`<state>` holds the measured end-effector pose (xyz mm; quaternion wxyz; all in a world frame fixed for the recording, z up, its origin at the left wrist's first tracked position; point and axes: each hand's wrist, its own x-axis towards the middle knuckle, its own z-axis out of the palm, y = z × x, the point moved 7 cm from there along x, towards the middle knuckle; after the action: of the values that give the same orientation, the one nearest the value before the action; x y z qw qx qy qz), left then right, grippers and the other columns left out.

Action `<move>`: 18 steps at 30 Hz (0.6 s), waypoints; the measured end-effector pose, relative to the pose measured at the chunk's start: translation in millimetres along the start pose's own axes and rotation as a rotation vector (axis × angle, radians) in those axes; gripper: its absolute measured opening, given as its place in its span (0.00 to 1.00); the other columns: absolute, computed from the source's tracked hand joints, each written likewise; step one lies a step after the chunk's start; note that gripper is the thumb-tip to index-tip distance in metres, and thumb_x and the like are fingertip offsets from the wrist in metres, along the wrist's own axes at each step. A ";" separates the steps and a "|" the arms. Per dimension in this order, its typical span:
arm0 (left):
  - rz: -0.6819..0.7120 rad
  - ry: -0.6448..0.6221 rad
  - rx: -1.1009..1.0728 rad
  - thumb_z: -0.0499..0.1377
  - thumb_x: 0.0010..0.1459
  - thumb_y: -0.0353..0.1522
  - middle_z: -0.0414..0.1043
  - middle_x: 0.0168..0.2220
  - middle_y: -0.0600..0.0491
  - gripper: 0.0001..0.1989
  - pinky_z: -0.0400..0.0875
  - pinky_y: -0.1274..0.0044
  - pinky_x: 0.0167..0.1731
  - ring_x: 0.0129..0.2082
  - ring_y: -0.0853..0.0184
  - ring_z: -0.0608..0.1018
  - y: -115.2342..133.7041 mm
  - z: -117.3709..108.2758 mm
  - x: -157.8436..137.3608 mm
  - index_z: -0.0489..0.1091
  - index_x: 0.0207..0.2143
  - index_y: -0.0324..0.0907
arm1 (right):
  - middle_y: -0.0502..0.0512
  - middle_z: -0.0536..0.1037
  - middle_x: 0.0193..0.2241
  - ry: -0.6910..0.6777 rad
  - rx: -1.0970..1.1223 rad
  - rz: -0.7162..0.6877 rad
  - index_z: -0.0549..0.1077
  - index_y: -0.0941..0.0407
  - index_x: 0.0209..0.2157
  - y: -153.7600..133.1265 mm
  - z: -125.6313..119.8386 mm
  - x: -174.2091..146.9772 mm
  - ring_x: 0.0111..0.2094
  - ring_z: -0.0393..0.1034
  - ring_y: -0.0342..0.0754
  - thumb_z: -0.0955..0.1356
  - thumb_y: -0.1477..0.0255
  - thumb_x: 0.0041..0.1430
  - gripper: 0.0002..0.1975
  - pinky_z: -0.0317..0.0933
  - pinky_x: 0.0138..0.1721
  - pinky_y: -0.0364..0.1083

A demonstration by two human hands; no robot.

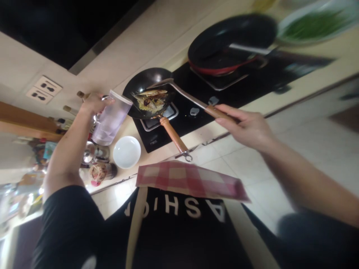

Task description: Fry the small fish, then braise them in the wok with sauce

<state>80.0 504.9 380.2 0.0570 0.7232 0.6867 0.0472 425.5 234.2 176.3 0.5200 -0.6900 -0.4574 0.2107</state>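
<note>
My left hand point(97, 104) is closed round the handle of a clear pitcher point(110, 121) with liquid in it, tilted beside the wok's left rim. In the black wok point(131, 86) lies browned food point(151, 101), perhaps fish, with yellowish bits around it. My right hand point(244, 123) grips the wooden handle of a spatula point(190, 98), whose metal blade reaches into the wok above the food. The wok's own wooden handle point(174, 136) points toward me, and neither hand touches it.
A white bowl point(127, 152) stands on the counter below the pitcher, near jars point(101, 172). On the black stove point(196, 119), a red-sided frying pan point(232, 45) sits right of the wok with a utensil in it. A bowl of chopped greens point(316, 24) is farther right. The range hood point(64, 30) hangs upper left.
</note>
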 end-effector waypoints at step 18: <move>0.039 -0.004 -0.041 0.68 0.50 0.36 0.64 0.19 0.53 0.13 0.75 0.60 0.35 0.23 0.65 0.74 -10.7 7.6 7.7 0.73 0.29 0.35 | 0.58 0.78 0.51 -0.001 0.011 -0.008 0.76 0.58 0.55 -1.7 0.6 -0.7 0.49 0.75 0.55 0.69 0.63 0.56 0.27 0.66 0.55 0.51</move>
<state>71.0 513.0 371.1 0.0721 0.7352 0.6712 0.0608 424.1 234.0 177.6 0.5243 -0.6852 -0.4593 0.2113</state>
